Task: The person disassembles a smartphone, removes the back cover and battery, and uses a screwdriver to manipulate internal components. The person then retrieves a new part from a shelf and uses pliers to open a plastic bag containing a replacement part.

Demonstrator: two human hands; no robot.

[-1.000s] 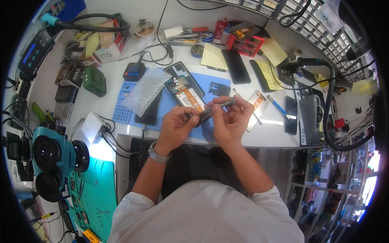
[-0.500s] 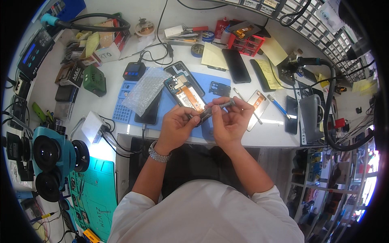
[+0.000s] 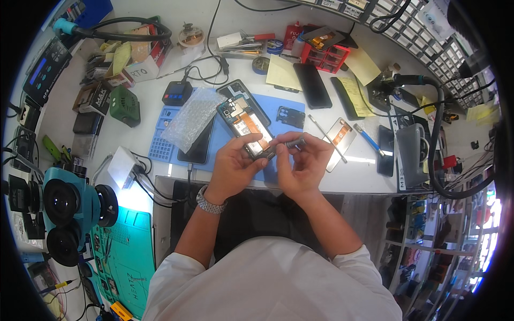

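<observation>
Both hands working a small grey tool over an opened phone at the near edge of a blue work mat.

Left hand [image 3: 234, 163] is curling its fingers around the lower end of the opened phone [image 3: 245, 125], gripping it; phone is lying on the blue mat [image 3: 278, 107], angled toward the mat's far left. Right hand [image 3: 303, 166] is pinching a grey screwdriver-like tool [image 3: 286, 144] between thumb and fingertips, tool lying nearly level, tip pointing at the phone's near end. Bubble wrap sheet [image 3: 193, 115] is sitting on the mat's left part, over a dark phone [image 3: 197, 150]. Black cover plate [image 3: 290, 116] is resting on the mat right of the opened phone. Microscope [image 3: 64, 206] is standing well left of the mat. Wristwatch [image 3: 208, 202] is on the left wrist.
</observation>
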